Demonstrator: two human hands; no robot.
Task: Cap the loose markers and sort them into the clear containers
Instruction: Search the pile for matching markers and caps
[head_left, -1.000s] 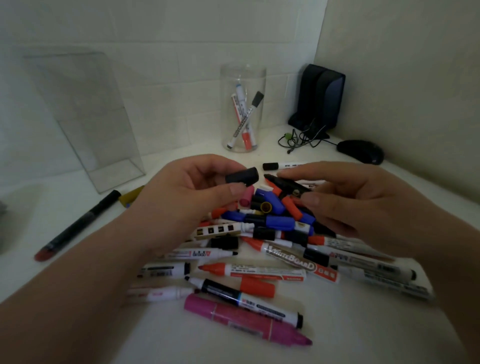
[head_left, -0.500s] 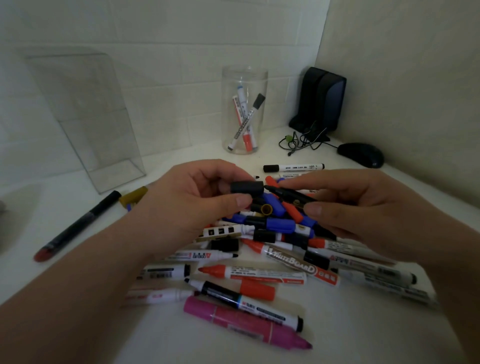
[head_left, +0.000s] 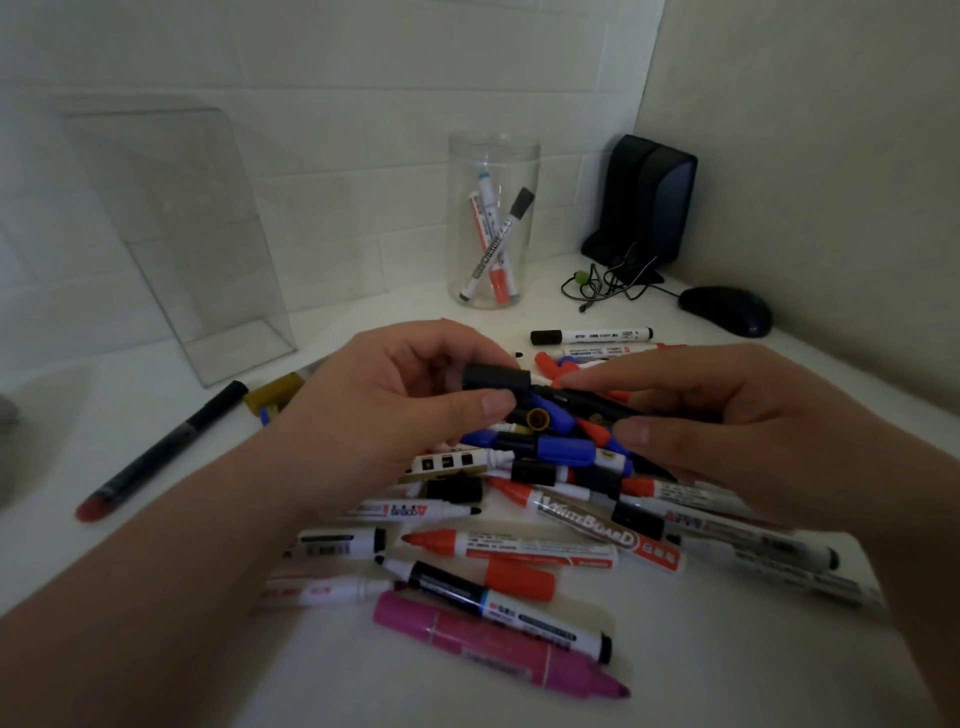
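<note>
Head view: two clear containers stand at the back of the white counter (head_left: 701, 686) – a round plastic jar (head_left: 493, 156) with three markers (head_left: 491, 234) leaning inside, and a flat-sided rectangular box (head_left: 171, 208) to its left. Between the forearms lies one heap of markers (head_left: 519, 548), too tangled to count, with smooth white, red, blue and black barrels. One fat pink marker (head_left: 483, 644) lies nearest; one slim dark pen (head_left: 161, 452) lies apart on the left.

The left hand (head_left: 395, 410), fingers curled, pinches a stubby black cap (head_left: 496, 378) between thumb and fingertips. The right hand (head_left: 727, 415) grips a black marker (head_left: 582, 404) between thumb and forefinger – its tip meets the cap's mouth, above the heap.
</note>
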